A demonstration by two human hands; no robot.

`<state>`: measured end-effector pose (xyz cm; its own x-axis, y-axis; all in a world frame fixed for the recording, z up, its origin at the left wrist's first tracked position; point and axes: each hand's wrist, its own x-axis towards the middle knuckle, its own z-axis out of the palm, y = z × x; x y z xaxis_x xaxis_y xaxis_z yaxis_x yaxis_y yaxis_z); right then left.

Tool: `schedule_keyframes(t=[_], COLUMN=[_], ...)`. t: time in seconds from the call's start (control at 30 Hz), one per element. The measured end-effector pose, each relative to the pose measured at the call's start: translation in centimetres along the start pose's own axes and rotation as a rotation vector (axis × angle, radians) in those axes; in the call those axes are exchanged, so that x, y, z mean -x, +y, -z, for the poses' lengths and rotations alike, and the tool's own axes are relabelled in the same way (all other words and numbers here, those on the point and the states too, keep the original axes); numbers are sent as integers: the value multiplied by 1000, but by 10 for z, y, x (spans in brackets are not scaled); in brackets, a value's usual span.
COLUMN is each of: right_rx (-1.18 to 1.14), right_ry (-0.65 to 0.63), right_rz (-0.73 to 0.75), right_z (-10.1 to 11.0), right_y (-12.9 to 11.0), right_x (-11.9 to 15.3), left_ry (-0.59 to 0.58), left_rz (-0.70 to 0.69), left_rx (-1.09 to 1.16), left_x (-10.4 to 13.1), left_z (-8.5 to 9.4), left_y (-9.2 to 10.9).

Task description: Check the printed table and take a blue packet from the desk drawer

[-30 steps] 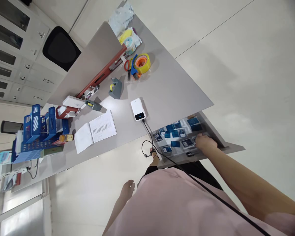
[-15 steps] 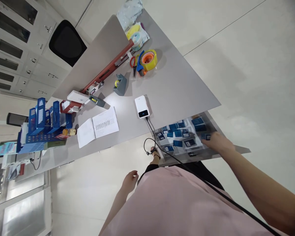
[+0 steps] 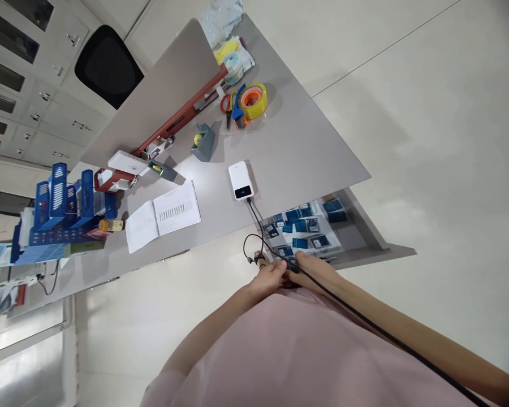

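My left hand point(image 3: 272, 278) and my right hand point(image 3: 316, 270) meet in front of my waist, at the near edge of an open drawer point(image 3: 365, 257). Between them shows a sliver of a small dark-blue packet point(image 3: 294, 268), mostly covered by the fingers. My right hand is closed on it; my left fingers are pressed together against it, their grip partly hidden. Inside the drawer lie several flat dark-blue packets point(image 3: 312, 225), some with pale labels, on a white sheet. A black cable point(image 3: 343, 301) crosses over the hands.
On the grey desk point(image 3: 297, 152) is a white power bank point(image 3: 240, 180) with the cable plugged in. Left of it lies an open booklet point(image 3: 176, 208). Farther back are a tape dispenser point(image 3: 203, 144), a tape roll point(image 3: 261, 102) and scissors point(image 3: 225, 107). Blue file trays point(image 3: 59, 195) stand at far left.
My right hand has left the drawer's right side and come to my waist; the packet it touched there is gone from that spot. My left hand has risen to meet it.
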<state>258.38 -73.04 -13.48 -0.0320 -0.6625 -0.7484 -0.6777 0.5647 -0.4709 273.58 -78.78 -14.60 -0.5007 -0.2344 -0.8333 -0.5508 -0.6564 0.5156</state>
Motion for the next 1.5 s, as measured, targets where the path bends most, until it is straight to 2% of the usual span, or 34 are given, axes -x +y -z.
schedule_keyframes(t=[0.17, 0.4, 0.53, 0.83, 1.03, 1.33, 1.5], right_rx=[-4, -37, -18, 24, -44, -344, -429], right_ry=[18, -5, -9, 130, 137, 87, 123], right_rz=[56, 125, 133, 127, 139, 308, 251], right_z=[-4, 0, -1, -7, -3, 13, 16], right_y=[-18, -22, -24, -27, -22, 3, 11], right_x=[4, 13, 17, 32, 43, 47, 39], left_ry=[28, 70, 84, 8, -75, -192, -209], left_rz=[76, 79, 55, 96, 47, 40, 27], left_rx=[242, 395, 431, 381, 394, 439, 480], left_x=[-5, 6, 12, 14, 12, 12, 11], left_z=[-4, -5, -5, 0, 3, 9, 7], left_y=[-3, 7, 10, 3, 0, 0, 1])
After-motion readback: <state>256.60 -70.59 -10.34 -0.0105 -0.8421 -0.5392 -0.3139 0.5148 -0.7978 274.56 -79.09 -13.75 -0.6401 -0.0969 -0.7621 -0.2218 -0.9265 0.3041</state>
